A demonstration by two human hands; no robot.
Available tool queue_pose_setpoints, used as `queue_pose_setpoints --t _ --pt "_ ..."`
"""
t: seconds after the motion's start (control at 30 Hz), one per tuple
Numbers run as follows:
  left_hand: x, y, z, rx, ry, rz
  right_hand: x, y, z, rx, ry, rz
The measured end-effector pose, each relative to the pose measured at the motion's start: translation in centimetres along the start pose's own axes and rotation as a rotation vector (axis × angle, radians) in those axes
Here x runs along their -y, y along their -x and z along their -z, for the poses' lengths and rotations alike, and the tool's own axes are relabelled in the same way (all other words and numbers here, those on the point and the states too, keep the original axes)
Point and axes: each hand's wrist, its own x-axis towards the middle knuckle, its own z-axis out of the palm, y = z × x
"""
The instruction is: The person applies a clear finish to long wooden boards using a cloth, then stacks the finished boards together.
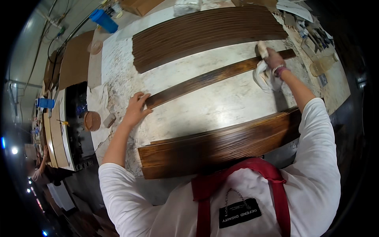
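Observation:
A single narrow strip of dark brown stained wood [213, 77] lies slantwise across the middle of the pale, stained worktable [185, 115]. At its left end my left hand [136, 108] rests with thumb and fingers apart, fingertips touching the wood. Near the strip's right end, my right hand [275, 59] is closed on a white cloth [265, 78]. Part of the cloth sticks up past the fingers and the rest hangs below, over the strip and table. Where the cloth meets the wood is partly hidden by the hand.
Brown strips lie side by side [205, 33] at the back; more are stacked [221, 144] by my body. At right stand a plastic bottle [323, 65] and assorted tools [316, 36]. A blue bottle [104, 21], round brown container [92, 121] and small block [109, 120] are at left.

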Motion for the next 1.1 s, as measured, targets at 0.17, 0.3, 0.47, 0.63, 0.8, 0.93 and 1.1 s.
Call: queue_pose_setpoints --t 0.17,0.3,0.47,0.63,0.8,0.93,1.1 --pt "-0.1 0.1 -0.9 -0.059 0.291 0.087 12.9 5.2 -13.3 0.059 -0.202 0.522" --pt "1.0 0.8 -2.5 -0.296 0.344 0.021 31.5 11.2 -18.5 0.296 -0.052 0.933" --pt "-1.2 0.6 -2.2 -0.320 0.700 0.226 33.0 10.4 -19.5 0.338 -0.098 0.851" --pt "0.1 1.7 -2.6 -0.342 0.682 0.194 22.2 6.6 -10.2 0.315 -0.050 0.268" --pt "-0.8 2.5 -0.8 -0.014 0.912 0.300 16.4 3.3 -4.5 0.160 -0.028 0.319" --pt "0.1 2.9 -2.0 0.165 1.323 0.551 27.7 10.4 -9.1 0.094 -0.250 1.067" --pt "-0.8 4.2 -4.1 -0.041 1.321 0.657 28.6 13.0 -14.6 0.307 -0.164 1.087"
